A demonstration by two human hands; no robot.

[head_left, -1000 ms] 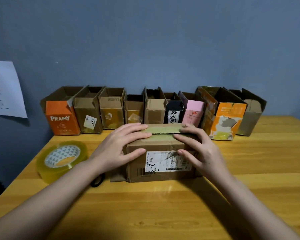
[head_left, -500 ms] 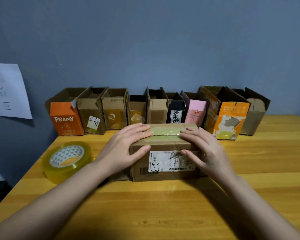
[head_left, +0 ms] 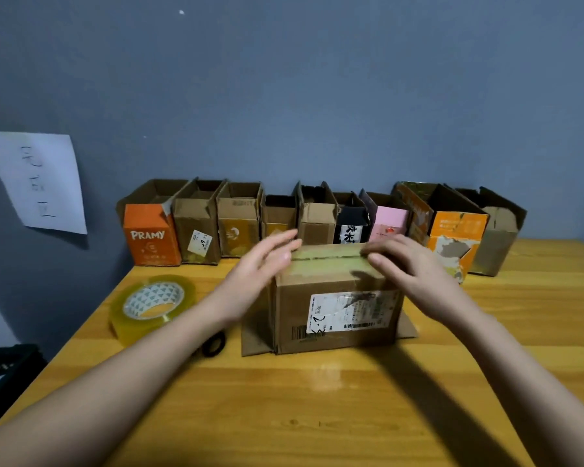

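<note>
Cardboard box [head_left: 334,318] is stood mid-table [head_left: 317,416], taped seam up, label faced to camera. Left hand [head_left: 260,267] is held at its top left edge, right hand [head_left: 412,264] at the top right. Fingers are kept straight and nothing is gripped (contact can't be told; left is blurred). Tape roll [head_left: 153,306] is laid flat left of the box, apart from it. Open boxes [head_left: 236,224] are lined up behind.

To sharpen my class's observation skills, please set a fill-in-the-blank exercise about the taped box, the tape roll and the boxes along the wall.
The tape roll lies on the table to the ____ of the cardboard box.
The orange box at the row's left end reads ____.
The sheet of paper hangs on the ____.
Missing words: left; PRAMY; wall.
</note>
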